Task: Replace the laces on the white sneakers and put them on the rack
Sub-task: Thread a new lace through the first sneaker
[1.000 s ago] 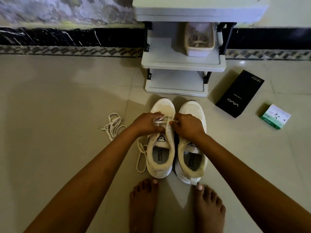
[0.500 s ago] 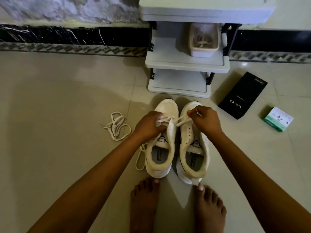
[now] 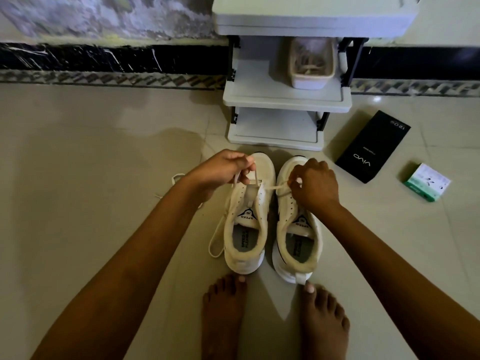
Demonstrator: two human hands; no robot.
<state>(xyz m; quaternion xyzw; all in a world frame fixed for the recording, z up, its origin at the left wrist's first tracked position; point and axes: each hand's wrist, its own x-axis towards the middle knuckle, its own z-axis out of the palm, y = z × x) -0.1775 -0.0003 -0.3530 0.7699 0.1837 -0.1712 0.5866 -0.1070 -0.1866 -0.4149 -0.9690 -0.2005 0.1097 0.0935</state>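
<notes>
Two white sneakers stand side by side on the tiled floor, toes toward the rack. The left sneaker (image 3: 248,224) has a white lace (image 3: 270,187) threaded through its front eyelets. My left hand (image 3: 220,168) pinches one end of this lace above the toe. My right hand (image 3: 315,188) pinches the other end over the right sneaker (image 3: 298,235). A slack loop of the lace (image 3: 217,240) trails on the floor left of the left sneaker. The white shoe rack (image 3: 284,101) stands just beyond the toes.
A white basket (image 3: 310,83) with laces sits on the rack's middle shelf. A black phone box (image 3: 372,146) and a small green-white box (image 3: 427,181) lie on the floor to the right. Another lace (image 3: 176,178) lies behind my left forearm. My bare feet (image 3: 226,315) stand behind the heels.
Both hands have drawn apart, pulling the lace ends outward: the left hand up and to the left, the right hand over the right sneaker. The lace is now taut across the front eyelets.
</notes>
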